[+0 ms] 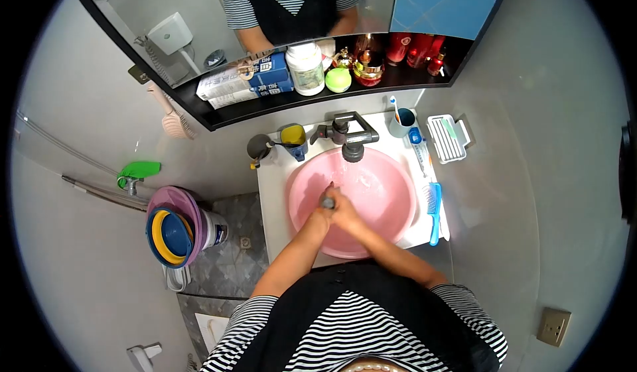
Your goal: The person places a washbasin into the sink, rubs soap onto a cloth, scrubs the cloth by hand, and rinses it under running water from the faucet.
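My left hand [321,217] and my right hand [343,214] are close together over the pink basin [398,173]. Between them shows a small grey bundle [328,203], perhaps cloth, and both hands seem closed round it. Many of my fingers are hidden, the left ones most of all. A little water glistens on the basin's bottom, beyond my hands. Above the basin's far rim hangs the spout of a dark faucet [353,150].
Right of the basin lie a blue comb [434,213] and a toothpaste tube [417,143], with a toothbrush cup [401,123] behind. Two cups [292,141] stand at the back left. A mirrored shelf [255,112] with bottles and boxes overhangs the counter. Stacked basins [174,196] stand left.
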